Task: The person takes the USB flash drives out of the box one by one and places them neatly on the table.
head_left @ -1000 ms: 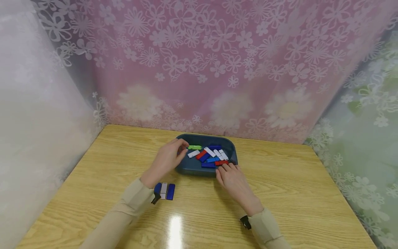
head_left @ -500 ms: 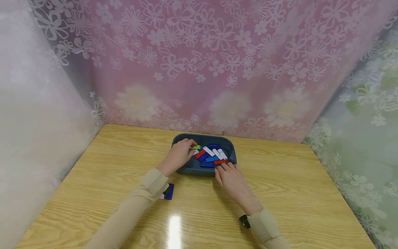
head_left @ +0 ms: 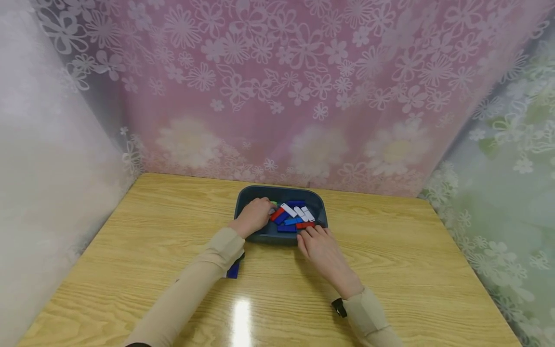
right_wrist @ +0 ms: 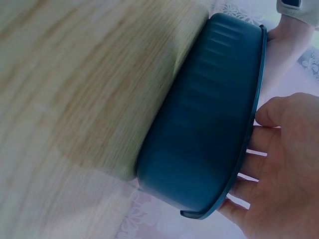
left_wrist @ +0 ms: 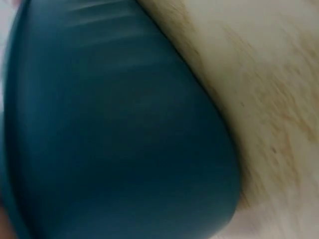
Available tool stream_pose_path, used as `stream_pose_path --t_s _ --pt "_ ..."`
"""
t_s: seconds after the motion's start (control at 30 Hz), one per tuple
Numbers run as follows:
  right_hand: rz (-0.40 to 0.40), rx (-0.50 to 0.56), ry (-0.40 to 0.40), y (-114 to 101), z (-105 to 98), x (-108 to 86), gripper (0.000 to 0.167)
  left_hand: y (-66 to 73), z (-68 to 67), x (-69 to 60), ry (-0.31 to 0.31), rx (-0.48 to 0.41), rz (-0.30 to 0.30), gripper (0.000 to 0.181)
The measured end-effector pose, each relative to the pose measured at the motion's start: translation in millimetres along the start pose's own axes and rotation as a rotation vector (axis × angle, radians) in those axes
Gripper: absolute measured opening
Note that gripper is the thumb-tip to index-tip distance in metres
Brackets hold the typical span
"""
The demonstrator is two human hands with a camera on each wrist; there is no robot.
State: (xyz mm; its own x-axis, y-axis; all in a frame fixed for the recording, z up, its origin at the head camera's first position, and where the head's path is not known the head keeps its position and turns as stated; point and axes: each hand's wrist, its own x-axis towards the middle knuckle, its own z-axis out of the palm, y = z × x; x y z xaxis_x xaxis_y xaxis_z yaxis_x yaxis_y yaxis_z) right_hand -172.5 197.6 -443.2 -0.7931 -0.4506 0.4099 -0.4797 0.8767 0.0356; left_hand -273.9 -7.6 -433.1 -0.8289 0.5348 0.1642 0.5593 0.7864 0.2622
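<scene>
In the head view a dark teal tray (head_left: 269, 238) holds several flat white, blue and red pieces, among them a white piece (head_left: 288, 210) and a red piece (head_left: 305, 225). My left hand (head_left: 256, 216) reaches over the tray's left side, its fingertips down beside a green piece (head_left: 273, 204) that is mostly covered; whether it pinches anything is hidden. My right hand (head_left: 323, 250) rests its fingers on the near right rim. The right wrist view shows the right hand (right_wrist: 284, 164) with its fingers over the rim of the tray (right_wrist: 199, 119).
On the wooden table (head_left: 390, 250), a dark blue piece (head_left: 232, 271) lies in front of the tray, partly behind the left wrist, with a bit of white beside it. A pink flowered curtain (head_left: 260, 96) hangs behind the table, and pale curtains hang at both sides.
My left hand has moved right and down into the tray, covering the white piece and most of the green one. My right hand stays on the rim.
</scene>
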Motion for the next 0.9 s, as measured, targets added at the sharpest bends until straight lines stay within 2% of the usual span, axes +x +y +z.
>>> stream_pose_path --t_s 0.23,0.57,0.9 --pt "-0.005 -0.001 0.017 0.3 1.5 0.5 0.02 -2.9 6.3 3.5 -0.027 0.034 -0.038 0.022" --pt "-0.005 -0.012 0.03 -0.8 1.2 1.2 0.018 -3.7 4.7 1.9 -0.053 -0.007 -0.129 0.021" --pt "-0.003 -0.017 0.025 -2.1 -1.6 0.9 0.02 -2.8 1.8 0.4 -0.05 0.008 -0.099 0.017"
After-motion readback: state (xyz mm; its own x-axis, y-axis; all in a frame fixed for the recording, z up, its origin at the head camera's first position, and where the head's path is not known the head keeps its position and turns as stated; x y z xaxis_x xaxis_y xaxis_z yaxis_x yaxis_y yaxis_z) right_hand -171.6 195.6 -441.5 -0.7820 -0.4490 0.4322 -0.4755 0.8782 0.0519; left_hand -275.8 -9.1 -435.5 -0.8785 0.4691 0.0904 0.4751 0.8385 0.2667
